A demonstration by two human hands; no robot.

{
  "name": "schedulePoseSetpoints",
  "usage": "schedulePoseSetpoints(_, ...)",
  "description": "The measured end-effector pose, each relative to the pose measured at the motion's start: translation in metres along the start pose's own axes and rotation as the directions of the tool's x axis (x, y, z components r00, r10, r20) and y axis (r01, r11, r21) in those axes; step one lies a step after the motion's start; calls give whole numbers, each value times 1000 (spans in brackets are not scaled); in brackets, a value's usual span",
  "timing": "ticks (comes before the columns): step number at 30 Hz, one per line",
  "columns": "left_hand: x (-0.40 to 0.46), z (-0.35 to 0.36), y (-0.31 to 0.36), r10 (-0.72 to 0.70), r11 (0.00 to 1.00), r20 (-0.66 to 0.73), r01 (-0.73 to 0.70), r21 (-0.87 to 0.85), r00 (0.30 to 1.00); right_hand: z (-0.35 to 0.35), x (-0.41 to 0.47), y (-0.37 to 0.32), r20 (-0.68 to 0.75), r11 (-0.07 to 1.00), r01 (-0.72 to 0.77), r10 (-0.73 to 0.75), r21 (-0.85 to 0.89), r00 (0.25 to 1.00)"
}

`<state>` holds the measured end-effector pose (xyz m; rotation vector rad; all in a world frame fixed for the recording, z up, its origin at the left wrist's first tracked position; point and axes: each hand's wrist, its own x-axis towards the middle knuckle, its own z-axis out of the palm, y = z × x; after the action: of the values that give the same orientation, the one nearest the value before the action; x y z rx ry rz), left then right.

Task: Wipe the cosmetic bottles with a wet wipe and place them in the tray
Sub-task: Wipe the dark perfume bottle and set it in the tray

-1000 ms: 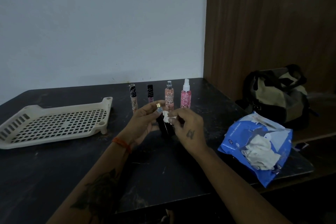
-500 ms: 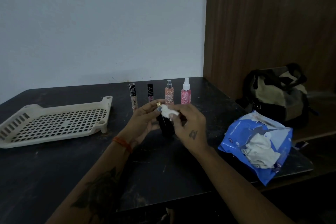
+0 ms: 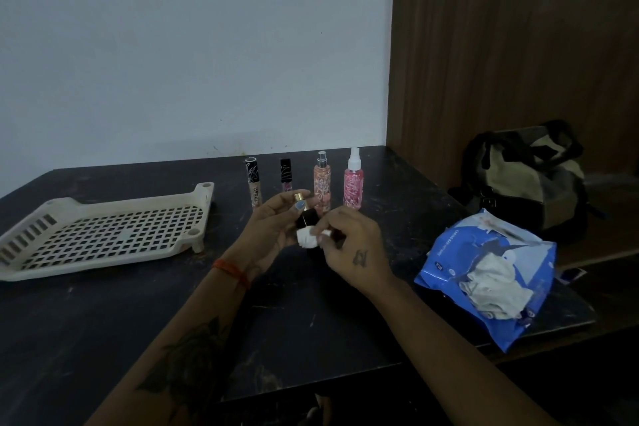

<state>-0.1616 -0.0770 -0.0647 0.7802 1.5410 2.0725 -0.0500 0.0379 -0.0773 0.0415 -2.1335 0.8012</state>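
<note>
My left hand holds a small dark bottle with a gold cap above the dark table. My right hand pinches a crumpled white wet wipe against the bottle's lower body. Behind them stands a row on the table: a beige tube with a black cap, a small tube with a black cap, an orange spray bottle and a pink spray bottle. The cream slotted tray lies at the left with nothing in it.
A blue pack of wet wipes lies open at the table's right edge, a wipe sticking out. A black and beige bag sits on a lower surface to the right. A wooden panel stands at the back right.
My right hand has moved the wipe from the bottle's top down to its lower body. My left hand keeps holding the bottle in about the same spot.
</note>
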Motion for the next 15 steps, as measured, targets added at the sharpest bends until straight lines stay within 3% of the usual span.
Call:
schedulePoseSetpoints(3,0,0,0,-5,1000,-2,5,-13,1000,-2,3,3,-70,997,-71,69,-34,995)
schedulePoseSetpoints(5,-1,0,1,-3,1000,2,4,-13,1000,-3,4,3,-121,999,-43,39,-33,992)
schedulePoseSetpoints(8,-1,1,1,10,1000,2,-10,-28,1000,-1,0,2,22,999,51,-51,-1,998)
schedulePoseSetpoints(11,-1,0,2,2,999,-6,-2,-35,1000,-1,-1,4,109,999,39,-39,5,993)
schedulePoseSetpoints(15,-1,0,2,-11,1000,-11,11,-24,1000,-3,0,3,-34,993,51,-55,-108,998)
